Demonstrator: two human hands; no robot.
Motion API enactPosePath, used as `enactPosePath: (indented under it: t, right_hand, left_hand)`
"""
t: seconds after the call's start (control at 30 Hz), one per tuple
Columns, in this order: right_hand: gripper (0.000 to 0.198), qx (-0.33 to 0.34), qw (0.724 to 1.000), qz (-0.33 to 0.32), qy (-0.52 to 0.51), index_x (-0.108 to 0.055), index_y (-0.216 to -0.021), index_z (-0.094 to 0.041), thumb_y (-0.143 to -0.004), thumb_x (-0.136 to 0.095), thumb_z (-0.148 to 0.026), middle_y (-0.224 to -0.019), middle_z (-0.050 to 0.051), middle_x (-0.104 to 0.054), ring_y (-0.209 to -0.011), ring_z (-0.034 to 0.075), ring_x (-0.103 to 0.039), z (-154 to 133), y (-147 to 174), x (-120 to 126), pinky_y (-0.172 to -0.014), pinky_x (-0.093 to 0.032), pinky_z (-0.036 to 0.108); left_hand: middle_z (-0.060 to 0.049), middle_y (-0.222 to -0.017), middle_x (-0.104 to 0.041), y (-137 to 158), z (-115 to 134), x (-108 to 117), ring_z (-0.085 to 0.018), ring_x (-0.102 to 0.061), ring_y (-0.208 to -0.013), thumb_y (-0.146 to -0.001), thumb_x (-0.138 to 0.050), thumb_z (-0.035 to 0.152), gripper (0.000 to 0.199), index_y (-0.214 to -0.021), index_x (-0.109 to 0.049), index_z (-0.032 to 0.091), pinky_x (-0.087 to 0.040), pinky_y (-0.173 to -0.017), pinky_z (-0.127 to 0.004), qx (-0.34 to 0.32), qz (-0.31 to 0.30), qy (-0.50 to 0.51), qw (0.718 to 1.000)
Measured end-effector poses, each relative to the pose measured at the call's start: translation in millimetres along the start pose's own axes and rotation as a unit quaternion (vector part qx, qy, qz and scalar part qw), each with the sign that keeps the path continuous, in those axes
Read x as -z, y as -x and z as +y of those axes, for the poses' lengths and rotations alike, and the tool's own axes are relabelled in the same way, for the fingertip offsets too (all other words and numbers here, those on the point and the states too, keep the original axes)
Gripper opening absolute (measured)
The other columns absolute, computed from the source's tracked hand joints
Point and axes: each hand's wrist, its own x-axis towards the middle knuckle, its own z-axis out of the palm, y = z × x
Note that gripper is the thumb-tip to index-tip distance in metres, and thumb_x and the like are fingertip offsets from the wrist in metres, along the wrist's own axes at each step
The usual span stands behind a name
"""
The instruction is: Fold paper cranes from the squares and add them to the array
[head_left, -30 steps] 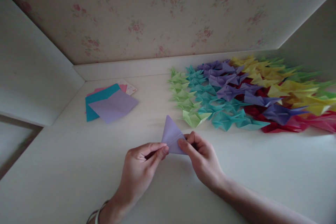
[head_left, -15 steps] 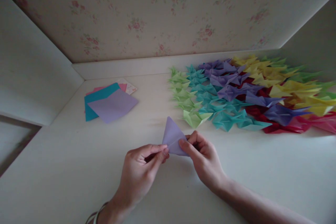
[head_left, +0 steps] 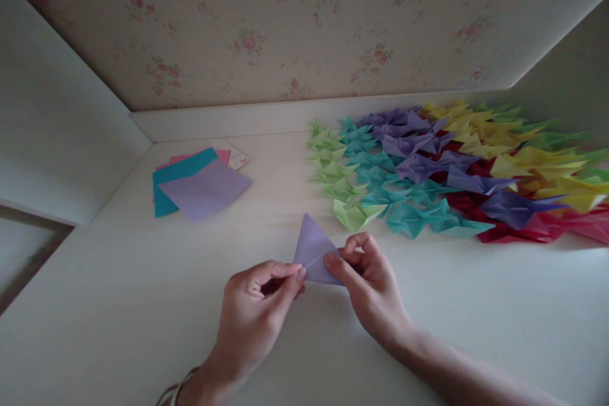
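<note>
A lavender sheet of origami paper [head_left: 314, 250], folded to a triangular shape with a crease across it, is held just over the white table [head_left: 304, 355]. My left hand [head_left: 259, 307] pinches its lower left corner between thumb and fingertips. On the right side, my right hand [head_left: 368, 285] grips the paper with the thumb on top and fingers behind; the index finger is bent and raised a little. The paper's point faces away from me. Its underside and the fingers behind it are hidden.
Rows of folded paper cranes [head_left: 413, 168] in green, teal, purple, red, yellow and pink cover the back right. Flat paper sheets lie at the back left, a lavender sheet [head_left: 207, 190] over a teal sheet [head_left: 164, 193]. A floral wall [head_left: 247, 44] stands behind.
My right index finger has lifted slightly and bent away from the paper. Both hands keep hold of the lavender paper in nearly the same place.
</note>
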Motion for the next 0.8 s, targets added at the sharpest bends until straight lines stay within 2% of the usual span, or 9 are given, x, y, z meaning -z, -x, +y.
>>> enactPosePath:
  t: [0.1, 0.2, 0.3, 0.37, 0.43, 0.53, 0.67, 0.8]
  right_hand:
    - [0.035, -0.025, 0.998, -0.032, -0.044, -0.039, -0.094, -0.026, -0.084, -0.07, -0.037, -0.054, -0.011, -0.049, -0.048, 0.009, -0.037, -2, 0, -2, -0.048, -0.026, 0.02]
    - [0.036, -0.037, 0.997, -0.045, -0.046, -0.038, -0.098, -0.027, -0.085, -0.069, -0.038, -0.054, -0.012, -0.05, -0.047, 0.009, -0.039, -4, 0, -2, -0.048, -0.026, 0.02]
    - [0.035, -0.044, 0.996, -0.063, -0.043, -0.038, -0.101, -0.027, -0.087, -0.068, -0.039, -0.055, -0.011, -0.053, -0.048, 0.01, -0.044, -5, 1, -1, -0.049, -0.028, 0.02]
    - [0.033, -0.046, 0.995, -0.08, -0.032, -0.038, -0.102, -0.027, -0.088, -0.066, -0.039, -0.059, -0.009, -0.058, -0.049, 0.011, -0.046, -5, 1, 0, -0.049, -0.029, 0.021]
    - [0.03, -0.039, 0.995, -0.09, -0.005, -0.039, -0.103, -0.027, -0.089, -0.063, -0.039, -0.062, -0.008, -0.059, -0.05, 0.011, -0.044, -4, 2, 1, -0.049, -0.027, 0.022]
    - [0.025, -0.022, 0.994, -0.094, 0.041, -0.042, -0.107, -0.026, -0.093, -0.058, -0.038, -0.06, -0.008, -0.054, -0.05, 0.011, -0.039, 0, 2, 3, -0.049, -0.023, 0.023]
    - [0.023, -0.016, 0.993, -0.095, 0.071, -0.046, -0.112, -0.023, -0.096, -0.055, -0.037, -0.061, -0.008, -0.053, -0.052, 0.01, -0.038, 4, 2, 5, -0.049, -0.023, 0.024]
    - [0.031, -0.043, 0.99, -0.129, 0.044, -0.048, -0.119, -0.023, -0.094, -0.059, -0.036, -0.074, -0.003, -0.065, -0.063, 0.012, -0.055, 2, 0, 3, -0.056, -0.037, 0.023]
  left_hand:
    - [0.001, -0.068, -0.074, -2, -1, -2, -0.015, -0.07, -0.063, -0.084, -0.073, 0.031, 0.016, -0.095, -0.072, 0.019, -0.055, -0.062, -0.021, 0.018, 0.008, 0.042, 0.999]
    - [0.005, -0.062, -0.069, -6, -1, -3, -0.014, -0.068, -0.062, -0.084, -0.073, 0.03, 0.042, -0.121, -0.059, 0.018, -0.054, -0.062, -0.021, 0.046, 0.005, 0.086, 0.995]
    - [0.004, -0.067, -0.07, -10, 0, -1, -0.015, -0.069, -0.065, -0.083, -0.074, 0.032, 0.058, -0.133, -0.051, 0.016, -0.055, -0.062, -0.022, 0.092, -0.025, 0.126, 0.987]
    - [0.002, -0.072, -0.073, -13, 0, 1, -0.015, -0.07, -0.067, -0.082, -0.075, 0.035, 0.055, -0.13, -0.056, 0.015, -0.056, -0.064, -0.023, 0.123, -0.053, 0.137, 0.981]
    - [-0.001, -0.075, -0.076, -14, -2, 2, -0.017, -0.072, -0.069, -0.083, -0.073, 0.037, 0.038, -0.114, -0.067, 0.016, -0.057, -0.065, -0.024, 0.139, -0.077, 0.125, 0.979]
    - [-0.004, -0.076, -0.077, -13, -4, 4, -0.018, -0.074, -0.069, -0.085, -0.07, 0.039, 0.023, -0.088, -0.073, 0.017, -0.058, -0.065, -0.024, 0.106, -0.076, 0.071, 0.989]
    - [-0.002, -0.069, -0.076, -9, -5, 4, -0.018, -0.074, -0.065, -0.086, -0.069, 0.04, 0.02, -0.083, -0.071, 0.02, -0.057, -0.061, -0.023, 0.034, -0.041, -0.009, 0.999]
    - [-0.001, -0.07, -0.076, -7, -3, 4, -0.018, -0.073, -0.064, -0.088, -0.068, 0.039, 0.019, -0.082, -0.07, 0.021, -0.057, -0.061, -0.023, 0.016, -0.019, -0.012, 1.0]
